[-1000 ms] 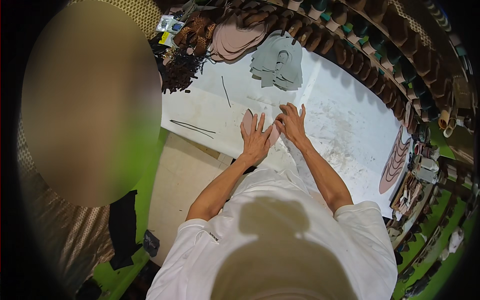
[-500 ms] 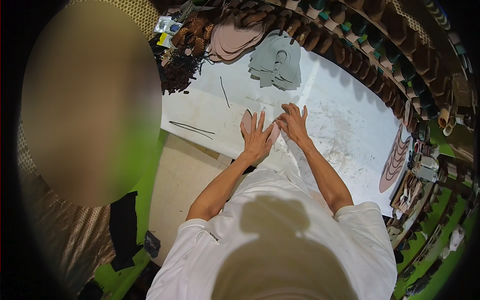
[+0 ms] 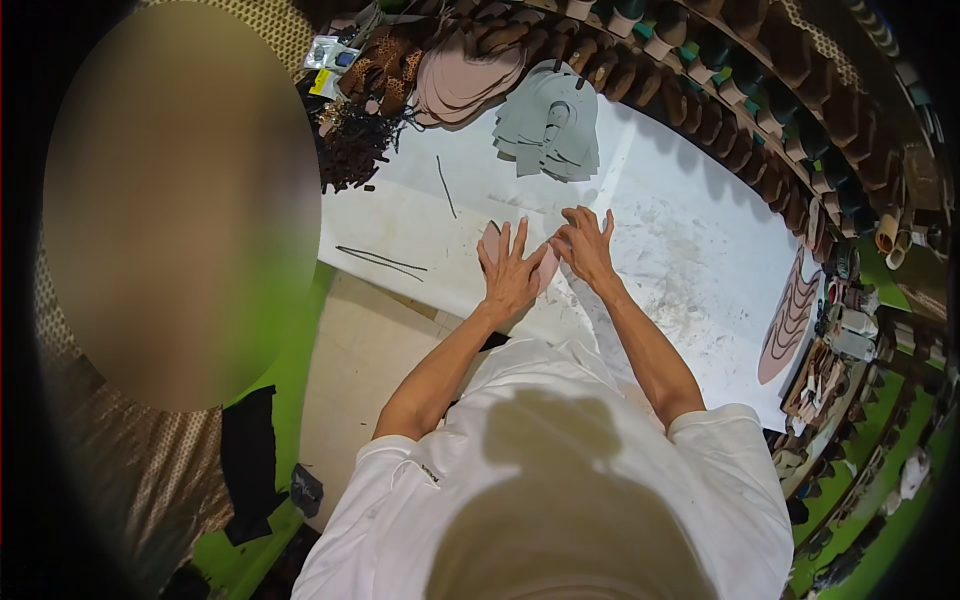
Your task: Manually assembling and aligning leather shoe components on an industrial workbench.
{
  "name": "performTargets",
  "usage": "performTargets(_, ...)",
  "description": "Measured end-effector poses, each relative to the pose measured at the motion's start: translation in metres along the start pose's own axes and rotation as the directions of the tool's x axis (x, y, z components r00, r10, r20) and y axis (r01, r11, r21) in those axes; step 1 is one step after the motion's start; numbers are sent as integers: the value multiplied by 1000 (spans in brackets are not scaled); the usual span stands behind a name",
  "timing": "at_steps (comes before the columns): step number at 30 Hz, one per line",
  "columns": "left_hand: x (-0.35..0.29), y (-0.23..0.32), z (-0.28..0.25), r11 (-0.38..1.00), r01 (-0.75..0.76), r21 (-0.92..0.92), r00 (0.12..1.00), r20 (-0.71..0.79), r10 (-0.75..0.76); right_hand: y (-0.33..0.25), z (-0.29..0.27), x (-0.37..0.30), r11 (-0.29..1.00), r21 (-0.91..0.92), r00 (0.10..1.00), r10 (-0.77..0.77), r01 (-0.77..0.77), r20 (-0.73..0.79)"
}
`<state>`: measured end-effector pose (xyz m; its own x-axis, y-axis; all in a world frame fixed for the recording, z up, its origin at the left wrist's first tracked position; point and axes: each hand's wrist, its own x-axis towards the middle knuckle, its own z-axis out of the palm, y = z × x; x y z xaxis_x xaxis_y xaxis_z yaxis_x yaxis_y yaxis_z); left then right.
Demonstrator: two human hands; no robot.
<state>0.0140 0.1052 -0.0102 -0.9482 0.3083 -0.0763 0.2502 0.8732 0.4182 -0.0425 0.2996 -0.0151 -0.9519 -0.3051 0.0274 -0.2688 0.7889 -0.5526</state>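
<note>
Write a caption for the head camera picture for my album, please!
Left hand spread over pink material, right hand at its edge, on a white table with grey cut-outs.

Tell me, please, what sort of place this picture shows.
Probably a shoemaking workshop: rows of brown shoes line the far side of the white table, and stacks of cut grey pieces and pink pieces lie on it.

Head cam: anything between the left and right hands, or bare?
Not bare: in the head view, part of a pink piece shows between the left hand and the right hand. Their fingers hide the rest.
</note>
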Motion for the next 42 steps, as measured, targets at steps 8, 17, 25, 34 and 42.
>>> performTargets(8,4,-2,2,999,-13,47,1000,5,12,-3,-3,1,1000,-12,1000,-5,4,-28)
performTargets(17,6,0,-1,1000,-5,-5,1000,6,5,6,1,0,997,64,998,56,-54,-34)
performTargets(25,6,0,-1,1000,-23,-8,1000,-7,23,-1,3,1,992,51,992,116,-114,-56)
performTargets(34,5,-1,0,1000,-6,-9,1000,14,6,-10,9,13,878,99,869,479,-469,-127)
performTargets(42,5,-2,3,999,-23,-40,999,-40,22,17,9,4,940,230,912,310,-251,-268)
